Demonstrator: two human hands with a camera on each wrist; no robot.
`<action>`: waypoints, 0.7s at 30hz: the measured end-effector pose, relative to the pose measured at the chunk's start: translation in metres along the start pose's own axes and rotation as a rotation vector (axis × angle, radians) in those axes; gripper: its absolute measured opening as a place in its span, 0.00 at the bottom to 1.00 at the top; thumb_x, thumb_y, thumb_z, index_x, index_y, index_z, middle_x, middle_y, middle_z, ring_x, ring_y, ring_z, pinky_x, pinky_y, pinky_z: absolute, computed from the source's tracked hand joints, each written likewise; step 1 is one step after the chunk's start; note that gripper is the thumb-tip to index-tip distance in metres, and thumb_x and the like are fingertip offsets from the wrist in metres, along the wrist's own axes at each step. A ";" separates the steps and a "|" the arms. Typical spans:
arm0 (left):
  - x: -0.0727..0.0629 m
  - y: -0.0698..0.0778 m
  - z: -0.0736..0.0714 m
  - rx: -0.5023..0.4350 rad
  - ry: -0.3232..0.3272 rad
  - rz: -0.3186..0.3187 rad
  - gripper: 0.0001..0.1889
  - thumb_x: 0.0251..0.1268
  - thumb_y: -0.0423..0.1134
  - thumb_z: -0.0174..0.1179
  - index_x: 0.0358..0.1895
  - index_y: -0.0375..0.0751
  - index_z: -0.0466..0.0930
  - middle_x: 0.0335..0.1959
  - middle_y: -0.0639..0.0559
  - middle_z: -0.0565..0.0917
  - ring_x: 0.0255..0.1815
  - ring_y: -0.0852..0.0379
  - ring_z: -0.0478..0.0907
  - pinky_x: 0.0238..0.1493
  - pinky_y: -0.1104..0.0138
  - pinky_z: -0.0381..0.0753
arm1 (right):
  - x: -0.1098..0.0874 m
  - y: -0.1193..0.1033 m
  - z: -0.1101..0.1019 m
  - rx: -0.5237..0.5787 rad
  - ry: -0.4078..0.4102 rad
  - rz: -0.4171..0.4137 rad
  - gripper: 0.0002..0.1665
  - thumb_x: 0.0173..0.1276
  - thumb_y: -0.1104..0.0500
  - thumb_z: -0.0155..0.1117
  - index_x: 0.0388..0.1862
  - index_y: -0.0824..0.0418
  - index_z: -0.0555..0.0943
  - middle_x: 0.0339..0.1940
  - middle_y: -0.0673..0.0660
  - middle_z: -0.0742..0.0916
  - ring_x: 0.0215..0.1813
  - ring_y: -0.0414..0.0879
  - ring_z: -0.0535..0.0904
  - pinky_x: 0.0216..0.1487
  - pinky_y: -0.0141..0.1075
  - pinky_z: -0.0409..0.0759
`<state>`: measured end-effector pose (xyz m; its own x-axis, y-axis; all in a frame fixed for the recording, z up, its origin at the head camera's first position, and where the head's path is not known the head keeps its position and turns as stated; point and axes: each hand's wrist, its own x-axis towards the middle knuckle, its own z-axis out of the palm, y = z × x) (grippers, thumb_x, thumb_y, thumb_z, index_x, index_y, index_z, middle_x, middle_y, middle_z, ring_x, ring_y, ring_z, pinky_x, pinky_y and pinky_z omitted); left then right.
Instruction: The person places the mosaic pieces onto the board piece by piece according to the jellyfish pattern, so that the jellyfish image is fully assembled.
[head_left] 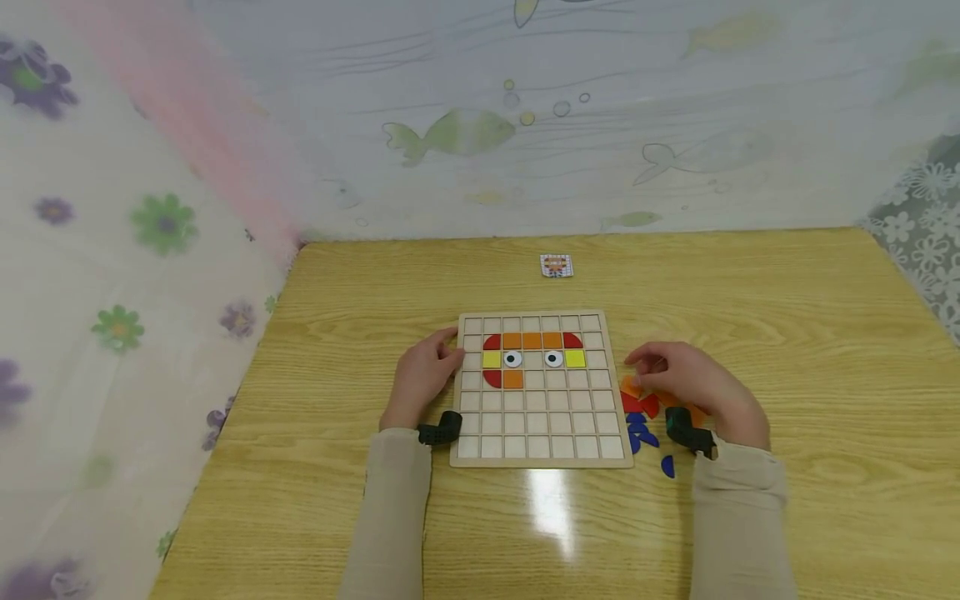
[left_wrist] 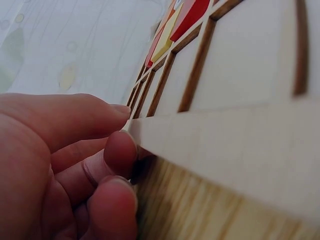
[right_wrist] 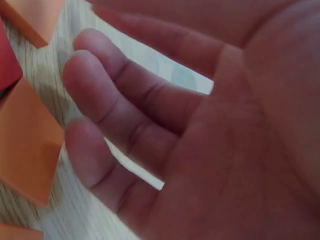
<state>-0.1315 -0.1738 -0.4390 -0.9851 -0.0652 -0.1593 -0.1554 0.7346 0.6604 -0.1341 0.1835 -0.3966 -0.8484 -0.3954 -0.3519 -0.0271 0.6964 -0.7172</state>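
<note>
A wooden grid board (head_left: 540, 425) lies flat on the table, with orange squares (head_left: 532, 341), red quarter circles (head_left: 492, 379), yellow squares (head_left: 575, 358) and two white eye pieces (head_left: 553, 358) in its cells. My left hand (head_left: 423, 371) is at its left side; the left wrist view has the thumb over the edge and the fingertips against its side, lightly gripping it. Just right of the board, my right hand (head_left: 693, 379) hovers over loose pieces, fingers loosely bent. An orange piece (head_left: 630, 386) lies by its fingertips, and the right wrist view has nothing in the palm (right_wrist: 210, 150).
Loose red pieces (head_left: 632, 403) and several blue ones (head_left: 648, 438) are beside the board's right edge; one blue piece (head_left: 667, 466) lies apart, nearer me. A small picture card (head_left: 556, 266) lies behind the board. Patterned wall coverings (head_left: 570, 183) rise behind and left of the table.
</note>
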 end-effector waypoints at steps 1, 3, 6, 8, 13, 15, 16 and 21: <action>0.000 0.000 0.000 0.003 0.001 -0.001 0.22 0.61 0.49 0.53 0.59 0.52 0.69 0.23 0.55 0.75 0.17 0.57 0.70 0.25 0.65 0.67 | 0.000 0.001 0.000 -0.003 -0.016 0.009 0.20 0.60 0.55 0.61 0.49 0.63 0.75 0.36 0.56 0.76 0.37 0.49 0.71 0.37 0.38 0.71; 0.000 0.000 0.000 0.008 0.001 -0.003 0.22 0.61 0.49 0.53 0.59 0.52 0.69 0.23 0.55 0.74 0.18 0.56 0.70 0.26 0.65 0.67 | 0.001 0.002 0.001 -0.023 -0.033 0.006 0.20 0.59 0.56 0.62 0.48 0.63 0.74 0.35 0.56 0.75 0.36 0.48 0.70 0.35 0.38 0.70; 0.000 0.000 0.000 0.015 0.001 -0.010 0.23 0.60 0.49 0.53 0.59 0.52 0.69 0.22 0.54 0.74 0.19 0.56 0.70 0.25 0.65 0.66 | 0.003 0.004 0.002 -0.056 -0.038 0.004 0.19 0.58 0.57 0.62 0.47 0.63 0.74 0.34 0.56 0.73 0.35 0.48 0.68 0.35 0.38 0.68; 0.000 0.000 0.000 0.016 -0.001 -0.009 0.23 0.61 0.49 0.53 0.59 0.52 0.69 0.23 0.54 0.74 0.19 0.56 0.69 0.25 0.65 0.66 | 0.005 0.005 0.004 -0.072 -0.030 -0.001 0.17 0.59 0.58 0.62 0.46 0.63 0.73 0.33 0.55 0.72 0.35 0.48 0.68 0.34 0.38 0.66; 0.000 0.000 0.000 0.006 0.001 0.003 0.22 0.61 0.49 0.53 0.59 0.53 0.69 0.24 0.55 0.74 0.18 0.56 0.69 0.25 0.65 0.67 | 0.006 0.004 0.005 -0.045 -0.021 0.029 0.17 0.60 0.58 0.61 0.47 0.62 0.72 0.34 0.56 0.72 0.35 0.49 0.68 0.35 0.38 0.67; -0.001 -0.001 0.000 0.000 0.003 0.003 0.22 0.61 0.49 0.53 0.59 0.53 0.70 0.24 0.55 0.75 0.18 0.56 0.70 0.25 0.65 0.67 | 0.006 0.003 0.005 -0.038 -0.027 0.034 0.19 0.59 0.58 0.62 0.48 0.62 0.72 0.35 0.57 0.72 0.36 0.49 0.68 0.35 0.38 0.67; -0.001 -0.001 0.000 -0.002 0.003 0.003 0.22 0.61 0.49 0.53 0.59 0.53 0.70 0.24 0.55 0.75 0.19 0.56 0.69 0.25 0.65 0.67 | 0.006 0.003 0.005 -0.038 -0.032 0.036 0.19 0.59 0.58 0.62 0.48 0.62 0.72 0.35 0.57 0.72 0.37 0.49 0.68 0.36 0.38 0.67; 0.000 -0.002 0.000 -0.008 0.000 -0.001 0.22 0.61 0.50 0.53 0.59 0.53 0.69 0.24 0.55 0.75 0.19 0.57 0.70 0.25 0.65 0.67 | 0.007 0.002 0.006 -0.026 -0.030 0.054 0.20 0.58 0.58 0.62 0.48 0.62 0.71 0.36 0.57 0.71 0.37 0.50 0.68 0.36 0.38 0.67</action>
<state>-0.1316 -0.1748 -0.4406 -0.9849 -0.0657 -0.1602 -0.1570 0.7288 0.6664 -0.1375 0.1783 -0.4036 -0.8328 -0.3741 -0.4080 0.0046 0.7324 -0.6809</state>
